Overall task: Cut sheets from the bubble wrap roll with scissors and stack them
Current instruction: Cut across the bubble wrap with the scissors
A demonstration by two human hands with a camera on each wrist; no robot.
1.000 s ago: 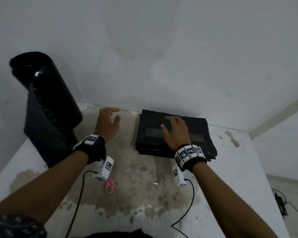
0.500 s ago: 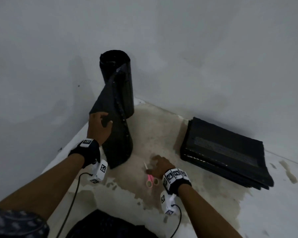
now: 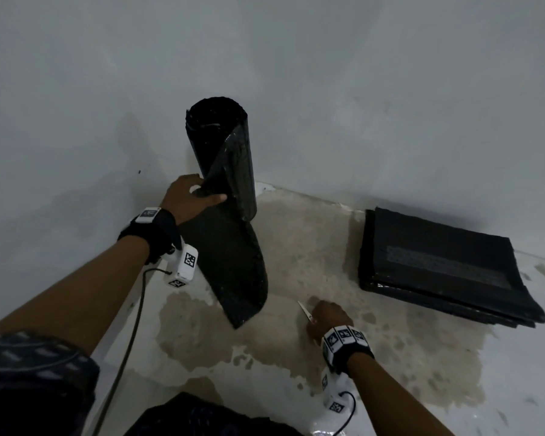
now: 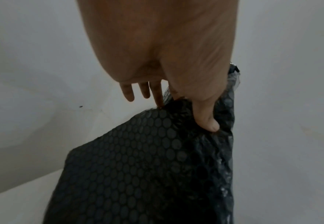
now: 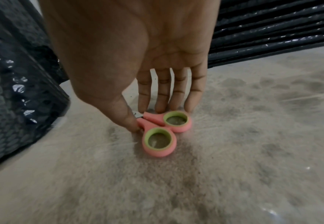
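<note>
A black bubble wrap roll (image 3: 221, 143) stands upright in the back corner of the table, its loose flap (image 3: 233, 272) hanging down to the tabletop. My left hand (image 3: 192, 196) pinches the flap's upper edge beside the roll; in the left wrist view my left hand (image 4: 184, 115) has the thumb on the bubbled sheet (image 4: 138, 166). Pink scissors with green-lined rings (image 5: 163, 130) lie on the table. My right hand (image 5: 140, 119) pinches them near the pivot between thumb and fingertips. From the head, the right hand (image 3: 328, 316) covers the handles and only the blade (image 3: 304, 309) shows.
A stack of cut black sheets (image 3: 438, 265) lies at the right by the wall. The white tabletop (image 3: 390, 357) is stained brown in the middle. Walls close in behind and on the left. A wrist cable (image 3: 132, 325) trails along the left side.
A second ago my left hand lay on the table and my right on the stack. The left has since taken the flap and risen along it; the right has come down onto the scissors.
</note>
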